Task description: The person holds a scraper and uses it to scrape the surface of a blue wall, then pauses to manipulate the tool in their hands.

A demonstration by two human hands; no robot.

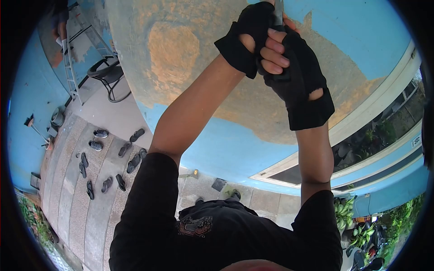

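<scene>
The left hand and the right hand, both in black gloves with bare fingertips, are squeezed tight together around a thin gray tool, which sticks up from them against the patchy blue wall.

Black matt knit cloth gloves on left hand and right hand, holes frayed. Dull grey metal blade. Rough plaster wall, matt blue paint, bare sandy patches. Coarse speckled tile floor. Matt black cloth shirt.
</scene>
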